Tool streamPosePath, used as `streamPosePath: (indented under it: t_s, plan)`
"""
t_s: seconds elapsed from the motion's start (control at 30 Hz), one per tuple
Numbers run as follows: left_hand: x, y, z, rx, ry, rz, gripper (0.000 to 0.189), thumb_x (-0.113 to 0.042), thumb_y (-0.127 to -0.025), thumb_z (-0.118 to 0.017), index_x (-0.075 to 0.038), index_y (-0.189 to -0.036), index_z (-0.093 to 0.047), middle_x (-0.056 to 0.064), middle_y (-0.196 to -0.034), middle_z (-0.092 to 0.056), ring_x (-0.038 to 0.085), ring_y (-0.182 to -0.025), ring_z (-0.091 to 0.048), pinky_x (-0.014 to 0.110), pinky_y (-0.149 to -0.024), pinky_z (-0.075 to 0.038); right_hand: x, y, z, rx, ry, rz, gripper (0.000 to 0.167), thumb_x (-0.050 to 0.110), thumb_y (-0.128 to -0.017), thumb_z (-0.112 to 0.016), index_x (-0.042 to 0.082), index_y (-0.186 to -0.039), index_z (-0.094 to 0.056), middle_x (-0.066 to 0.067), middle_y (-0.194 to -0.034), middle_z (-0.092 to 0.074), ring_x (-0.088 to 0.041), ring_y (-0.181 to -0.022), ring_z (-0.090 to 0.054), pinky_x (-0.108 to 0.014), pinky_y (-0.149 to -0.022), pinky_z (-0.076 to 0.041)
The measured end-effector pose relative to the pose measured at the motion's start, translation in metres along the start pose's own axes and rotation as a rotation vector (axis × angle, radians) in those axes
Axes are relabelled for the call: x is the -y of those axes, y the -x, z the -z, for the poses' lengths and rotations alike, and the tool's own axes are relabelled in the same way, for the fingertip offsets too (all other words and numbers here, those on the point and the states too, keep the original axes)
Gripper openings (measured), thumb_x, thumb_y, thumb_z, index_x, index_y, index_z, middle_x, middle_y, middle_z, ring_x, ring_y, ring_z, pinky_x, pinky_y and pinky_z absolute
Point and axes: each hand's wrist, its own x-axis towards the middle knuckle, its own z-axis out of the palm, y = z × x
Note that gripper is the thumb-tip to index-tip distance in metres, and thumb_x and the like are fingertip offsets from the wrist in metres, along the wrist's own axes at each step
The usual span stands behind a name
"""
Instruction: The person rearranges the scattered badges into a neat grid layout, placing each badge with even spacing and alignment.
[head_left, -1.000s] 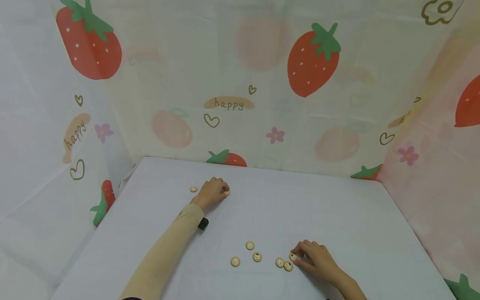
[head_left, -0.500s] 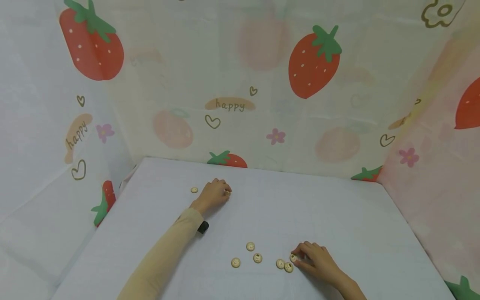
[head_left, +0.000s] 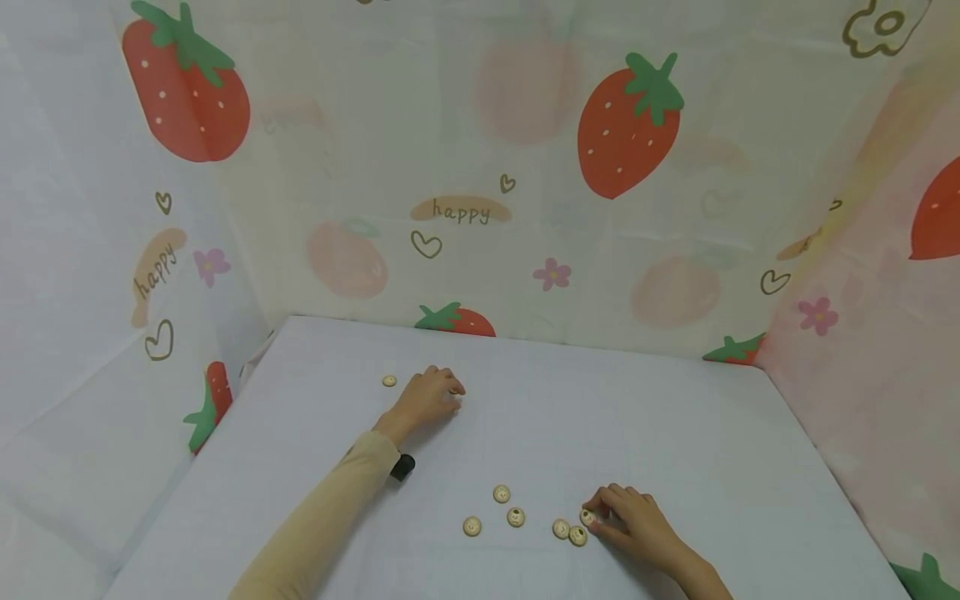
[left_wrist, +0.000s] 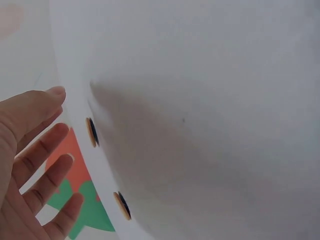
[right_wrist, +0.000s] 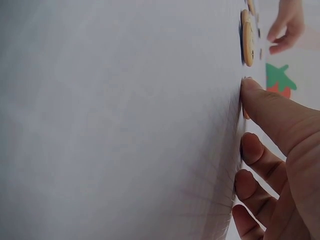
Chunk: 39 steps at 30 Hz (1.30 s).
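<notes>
Since a second ago, your left hand (head_left: 424, 398) is easing back slightly toward you, and its thumb and fingers are spreading instead of closing on the far disc (left_wrist: 90, 132). That small wooden disc is now lying flat on the white table (head_left: 660, 433), mostly hidden from the head camera by your fingers; in the left wrist view it is sitting just beyond your fingertips, apart from them. Another disc (head_left: 389, 381) is resting on the table to the left of this hand, well away from you. Your right hand (head_left: 632, 521) is staying put near the front, its thumb and a finger narrowly pinching the gripped disc (head_left: 588, 517) by its edges, low at the table. Just beside it, two discs (head_left: 570, 532) are lying side by side; you cannot tell whether the gripped one is touching them. Farther left, three more discs (head_left: 502, 494) are lying apart in a loose triangle, some of them showing dark spots. Your left arm is wearing a beige sleeve (head_left: 322, 517), and a black object (head_left: 402, 467) is poking out beside its cuff. Behind the table, a strawberry-patterned sheet (head_left: 480, 275) is hanging.
</notes>
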Motion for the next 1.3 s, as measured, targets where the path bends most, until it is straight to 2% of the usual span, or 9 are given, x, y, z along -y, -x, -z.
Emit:
streamPosePath:
  t_s: [0.33,0.47,0.77,1.03,1.3]
  plan:
    - [-0.008,0.015,-0.001,0.010,-0.032,-0.059,0.019,-0.024,-0.081,-0.070,-0.016,-0.099,-0.071,0.004,-0.112,-0.063,0.025,-0.103,-0.054,0.044,-0.086,-0.044,0.001,0.001,0.001,0.005,-0.012,0.007,0.017,0.038,-0.085,-0.063,0.027,-0.098,-0.060,0.021,-0.082,-0.048,0.000,-0.076,-0.043,-0.028,-0.068,-0.031]
    - [-0.013,0.022,0.000,0.010,-0.002,-0.079,0.019,-0.023,-0.080,-0.071,-0.015,-0.098,-0.072,0.005,-0.113,-0.063,0.025,-0.100,-0.055,0.040,-0.085,-0.045,0.001,0.000,0.000,-0.004,-0.014,0.000,0.016,0.036,-0.085,-0.064,0.027,-0.097,-0.060,0.021,-0.082,-0.048,0.000,-0.076,-0.043,-0.028,-0.068,-0.031]
    - [-0.025,0.037,-0.003,0.084,0.030,-0.087,0.021,-0.026,-0.081,-0.070,-0.018,-0.100,-0.071,-0.002,-0.104,-0.064,0.019,-0.095,-0.054,0.040,-0.079,-0.045,0.000,0.000,-0.002,-0.006,-0.003,-0.009,0.017,0.038,-0.084,-0.064,0.028,-0.097,-0.059,0.022,-0.082,-0.048,0.001,-0.076,-0.043,-0.028,-0.069,-0.032]
    - [-0.030,0.048,-0.009,0.095,0.007,-0.140,0.020,-0.029,-0.081,-0.069,-0.021,-0.100,-0.071,-0.005,-0.100,-0.064,0.015,-0.090,-0.053,0.035,-0.074,-0.043,0.000,0.001,-0.002,-0.018,-0.015,-0.009,0.015,0.037,-0.084,-0.064,0.029,-0.096,-0.060,0.022,-0.082,-0.049,0.001,-0.076,-0.043,-0.030,-0.068,-0.032]
    - [-0.033,0.061,-0.010,0.121,0.017,-0.145,0.021,-0.030,-0.081,-0.069,-0.023,-0.100,-0.070,-0.009,-0.100,-0.064,0.012,-0.089,-0.053,0.033,-0.074,-0.043,-0.001,0.001,-0.004,-0.019,-0.011,-0.016,0.016,0.038,-0.084,-0.064,0.030,-0.097,-0.059,0.022,-0.083,-0.048,0.001,-0.075,-0.042,-0.030,-0.068,-0.031]
